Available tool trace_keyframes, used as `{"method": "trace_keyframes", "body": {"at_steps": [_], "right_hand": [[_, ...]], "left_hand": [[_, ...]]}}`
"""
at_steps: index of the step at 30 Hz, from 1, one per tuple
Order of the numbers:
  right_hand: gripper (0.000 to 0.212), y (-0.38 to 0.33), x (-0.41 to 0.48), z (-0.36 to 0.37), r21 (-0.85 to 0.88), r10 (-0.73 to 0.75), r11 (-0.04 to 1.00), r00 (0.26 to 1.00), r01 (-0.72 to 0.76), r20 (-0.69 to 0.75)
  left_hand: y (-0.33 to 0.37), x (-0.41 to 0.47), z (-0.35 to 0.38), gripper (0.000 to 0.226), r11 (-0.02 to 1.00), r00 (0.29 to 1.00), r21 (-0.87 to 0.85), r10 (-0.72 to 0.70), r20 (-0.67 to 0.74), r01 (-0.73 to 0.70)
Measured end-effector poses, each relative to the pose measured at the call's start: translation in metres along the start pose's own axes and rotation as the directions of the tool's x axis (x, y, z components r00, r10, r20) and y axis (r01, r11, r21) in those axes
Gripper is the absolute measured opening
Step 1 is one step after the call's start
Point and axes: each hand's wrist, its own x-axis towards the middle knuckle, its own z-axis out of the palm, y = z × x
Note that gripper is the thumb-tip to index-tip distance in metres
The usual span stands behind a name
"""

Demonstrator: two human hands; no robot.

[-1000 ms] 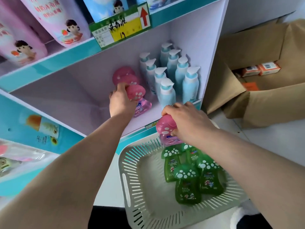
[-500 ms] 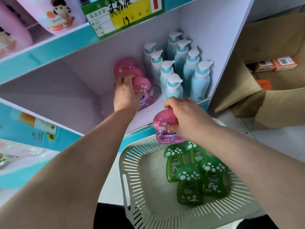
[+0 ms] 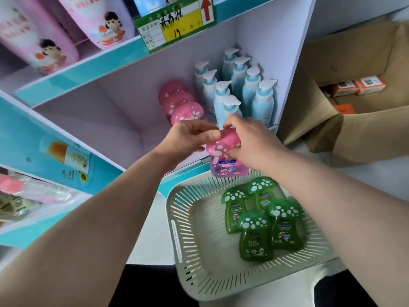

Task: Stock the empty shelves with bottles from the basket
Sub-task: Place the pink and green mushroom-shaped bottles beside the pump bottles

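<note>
Pink bottle (image 3: pixel 229 166) hangs cap-up in left hand (image 3: pixel 188 138) and right hand (image 3: pixel 251 141).

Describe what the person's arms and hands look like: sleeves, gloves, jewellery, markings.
The left arm and right arm are bare to the frame edge; no sleeves show. The left hand and right hand wear no gloves; no rings, watch or bracelet are visible.

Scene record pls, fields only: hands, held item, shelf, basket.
held: held pink bottle, above the far rim of the basket, in front of the shelf edge
left hand: pinches its cap
right hand: grips its cap
shelf: three shelved pink bottles in a row, blue pump bottles to their right
basket contents: four green bottles
</note>
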Motion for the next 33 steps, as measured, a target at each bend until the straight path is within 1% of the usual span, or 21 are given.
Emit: {"method": "trace_keyframes", "body": {"at_steps": [1, 2, 5, 8, 10, 12, 14, 16, 17, 20, 23, 26, 29, 33], "right_hand": [[0.062, -0.002, -0.002, -0.001, 0.006, 0.004, 1.0, 1.0, -0.004, -0.022], [0.063, -0.005, -0.006, -0.002, 0.008, 0.004, 1.0, 0.999, -0.003, -0.044], [0.064, -0.015, -0.014, -0.003, -0.016, -0.021, 1.0, 0.996, 0.02, -0.09], [0.063, -0.024, -0.016, -0.005, -0.023, -0.03, 0.999, 0.993, 0.028, -0.117], [0.063, -0.027, -0.016, -0.003, 0.004, -0.032, 0.999, 0.99, 0.033, -0.139], [0.066, -0.028, -0.017, 0.001, 0.018, -0.039, 0.999, 0.988, 0.042, -0.149], [0.079, -0.026, -0.018, 0.004, -0.049, -0.036, 0.998, 0.994, 0.031, -0.102], [0.09, -0.022, -0.019, 0.007, -0.193, -0.028, 0.981, 1.0, 0.027, -0.001], [0.09, -0.019, -0.018, 0.008, -0.26, -0.02, 0.965, 0.999, 0.031, 0.045], [0.078, -0.013, -0.017, 0.011, -0.36, -0.001, 0.932, 0.991, 0.05, 0.134], [0.065, -0.007, -0.014, 0.014, -0.422, 0.03, 0.905, 0.982, 0.053, 0.187], [0.059, -0.003, -0.011, 0.017, -0.463, 0.044, 0.884, 0.973, 0.068, 0.228], [0.061, 0.0, -0.01, 0.019, -0.468, 0.059, 0.88, 0.959, 0.081, 0.276], [0.061, 0.001, -0.01, 0.018, -0.455, 0.093, 0.888, 0.948, 0.059, 0.305]], "left_hand": [[0.002, -0.006, 0.0, 0.044, 1.0, 0.998, -0.017, -0.022, 0.066, 0.023], [0.004, -0.012, 0.0, 0.05, 1.0, 0.996, 0.008, -0.021, 0.083, 0.02], [0.011, -0.025, -0.002, 0.057, 0.975, 0.998, 0.212, 0.065, 0.011, -0.066], [0.014, -0.036, 0.001, 0.064, 0.899, 0.981, 0.4, 0.195, -0.008, -0.176], [0.012, -0.04, 0.002, 0.063, 0.854, 0.964, 0.475, 0.263, -0.044, -0.211], [0.009, -0.039, -0.001, 0.059, 0.82, 0.951, 0.532, 0.298, -0.08, -0.213], [0.003, -0.035, -0.007, 0.055, 0.793, 0.944, 0.586, 0.301, -0.134, -0.17], [-0.004, -0.028, -0.014, 0.054, 0.784, 0.928, 0.613, 0.298, -0.224, -0.103], [-0.009, -0.024, -0.017, 0.053, 0.783, 0.917, 0.617, 0.296, -0.266, -0.074], [-0.019, -0.01, -0.021, 0.052, 0.791, 0.89, 0.612, 0.276, -0.363, 0.004], [-0.027, 0.003, -0.019, 0.052, 0.796, 0.882, 0.599, 0.221, -0.416, 0.083], [-0.031, 0.014, -0.013, 0.052, 0.795, 0.897, 0.595, 0.17, -0.407, 0.119], [-0.037, 0.021, -0.008, 0.052, 0.792, 0.91, 0.596, 0.14, -0.39, 0.133], [-0.042, 0.025, -0.007, 0.051, 0.789, 0.913, 0.597, 0.129, -0.388, 0.143]]}}
